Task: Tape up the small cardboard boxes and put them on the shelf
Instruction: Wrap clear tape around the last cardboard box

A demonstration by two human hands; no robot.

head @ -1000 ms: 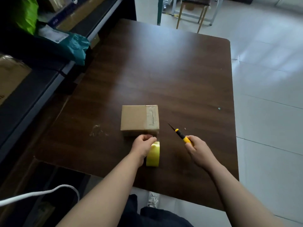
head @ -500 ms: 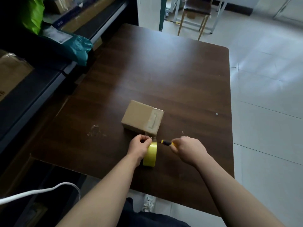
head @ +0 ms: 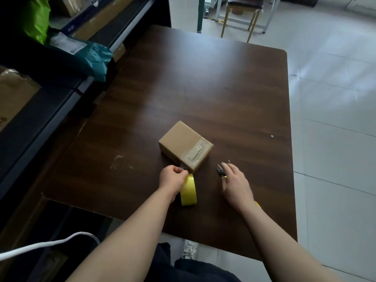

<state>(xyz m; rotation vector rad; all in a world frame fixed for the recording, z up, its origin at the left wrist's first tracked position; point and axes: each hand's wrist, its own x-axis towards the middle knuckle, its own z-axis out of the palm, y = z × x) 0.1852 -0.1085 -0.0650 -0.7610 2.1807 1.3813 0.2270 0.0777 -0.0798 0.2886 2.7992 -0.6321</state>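
We see the small cardboard box [head: 183, 142] sitting near the middle of the dark wooden desk [head: 203, 88], turned at an angle, with a strip of clear tape across its right end. Just in front of its near corner, the left hand [head: 173, 178] has its fingers [head: 179, 169] curled and clamped on the top of the yellow tape roll [head: 189, 192], which stands on edge on the desk. The right hand [head: 236, 185] is a little to the right, fingers stretched out and apart over a yellow-handled knife [head: 220, 171] lying on the desk. The hand is blurred, so we cannot tell whether it touches the knife. The shelf [head: 61, 110] runs along the left edge of the desk and holds a teal bag [head: 97, 58].
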